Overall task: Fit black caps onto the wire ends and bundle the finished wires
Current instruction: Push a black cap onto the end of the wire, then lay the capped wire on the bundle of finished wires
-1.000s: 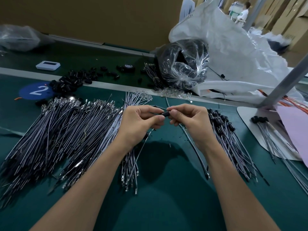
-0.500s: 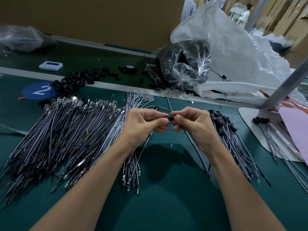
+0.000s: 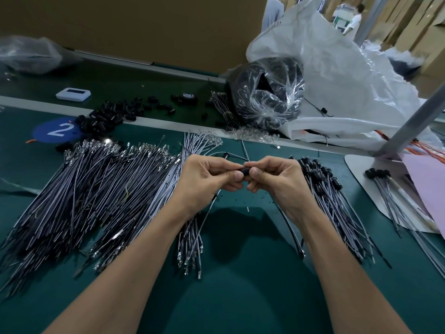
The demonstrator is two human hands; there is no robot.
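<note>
My left hand (image 3: 207, 182) and my right hand (image 3: 279, 182) meet above the green mat, fingertips together on a small black cap (image 3: 245, 171). A grey wire (image 3: 287, 220) curves down from my right hand toward the mat; another thin wire runs down from under my left hand. A big fan of uncapped grey wires (image 3: 91, 189) with metal terminals lies to the left. Capped wires (image 3: 337, 208) lie in a pile to the right of my right hand. Loose black caps (image 3: 108, 116) sit heaped at the back left.
A clear bag of black parts (image 3: 267, 95) and a large white sack (image 3: 349, 75) stand at the back right. A white board (image 3: 361, 179) at the right carries a few capped wires (image 3: 390, 201). A blue disc marked 2 (image 3: 56, 130) and a small white device (image 3: 73, 94) lie back left.
Both hands have stayed together on the cap and drifted slightly toward me; the fingertips have shifted a little on the cap.
</note>
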